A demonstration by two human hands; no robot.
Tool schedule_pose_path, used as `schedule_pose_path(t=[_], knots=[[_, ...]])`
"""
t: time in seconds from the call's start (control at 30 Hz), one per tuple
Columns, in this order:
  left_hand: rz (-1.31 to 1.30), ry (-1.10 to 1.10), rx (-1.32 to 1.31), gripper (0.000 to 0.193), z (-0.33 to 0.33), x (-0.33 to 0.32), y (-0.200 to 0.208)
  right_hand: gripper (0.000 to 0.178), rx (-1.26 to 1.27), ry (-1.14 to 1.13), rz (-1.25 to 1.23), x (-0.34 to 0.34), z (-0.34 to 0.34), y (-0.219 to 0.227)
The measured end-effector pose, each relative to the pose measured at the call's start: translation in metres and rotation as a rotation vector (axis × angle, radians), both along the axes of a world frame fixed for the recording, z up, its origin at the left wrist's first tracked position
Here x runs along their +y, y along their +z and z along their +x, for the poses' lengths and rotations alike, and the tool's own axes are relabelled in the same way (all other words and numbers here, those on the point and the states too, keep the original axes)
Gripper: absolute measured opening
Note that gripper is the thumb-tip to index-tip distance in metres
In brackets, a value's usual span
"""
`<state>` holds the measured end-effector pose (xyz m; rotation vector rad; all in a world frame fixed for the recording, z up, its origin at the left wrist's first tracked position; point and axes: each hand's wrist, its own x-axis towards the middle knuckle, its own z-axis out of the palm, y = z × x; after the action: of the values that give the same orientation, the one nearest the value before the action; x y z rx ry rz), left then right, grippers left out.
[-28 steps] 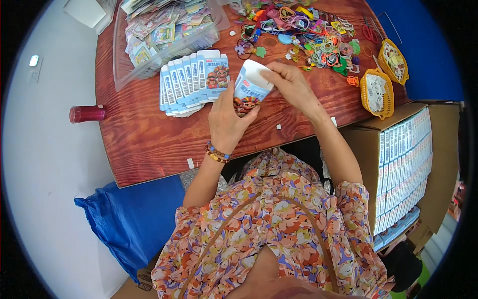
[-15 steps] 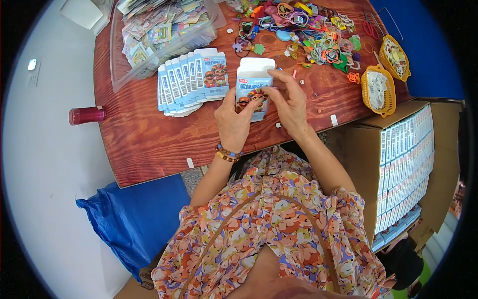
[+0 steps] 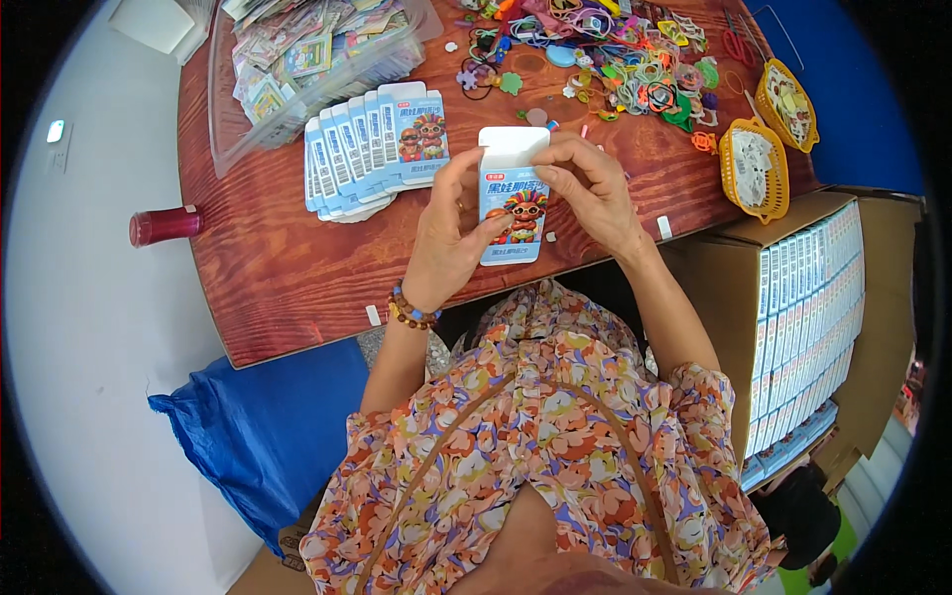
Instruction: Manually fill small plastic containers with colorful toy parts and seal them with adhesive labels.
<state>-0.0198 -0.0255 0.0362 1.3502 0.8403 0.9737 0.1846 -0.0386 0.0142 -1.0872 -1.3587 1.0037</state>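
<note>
Tilting less than earlier, the blue carton (image 3: 523,223) is pinched by left hand (image 3: 442,238) and right hand (image 3: 601,203); dark lettering (image 3: 511,187) is shown.

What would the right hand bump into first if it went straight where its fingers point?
The right hand would meet the small blue box first; they look to be touching. Beyond that, probably the left hand, though depth is unclear.

The central carton (image 3: 526,210) is showing pale blue with a white flap (image 3: 513,145); the tabletop (image 3: 288,278) is displaying red-brown woodgrain; the floral garment (image 3: 565,446) is mixing orange, cream and purple.
</note>
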Motion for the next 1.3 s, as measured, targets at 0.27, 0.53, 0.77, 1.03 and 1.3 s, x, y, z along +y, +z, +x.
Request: schedule_pose_path(t=[0.27,0.53,0.77,1.03,1.3], knots=[[-0.120,-0.203,0.069,0.049,-0.011,0.005,-0.004,0.015,0.105,-0.026,-0.125,-0.013,-0.005,0.010],[-0.122,-0.237,-0.001,0.048,-0.007,-0.004,0.001,0.017,0.120,0.040,-0.200,-0.007,0.007,0.029],[-0.154,-0.237,0.002,0.052,-0.010,-0.006,-0.004,0.016,0.090,0.192,-0.382,-0.004,0.019,0.038],[-0.199,-0.239,0.004,0.052,-0.008,-0.007,-0.006,0.014,-0.147,0.158,-0.303,-0.007,0.014,0.048],[-0.248,-0.165,-0.092,0.063,0.002,-0.010,-0.007,0.019,-0.238,0.178,-0.241,-0.011,0.015,0.048]])
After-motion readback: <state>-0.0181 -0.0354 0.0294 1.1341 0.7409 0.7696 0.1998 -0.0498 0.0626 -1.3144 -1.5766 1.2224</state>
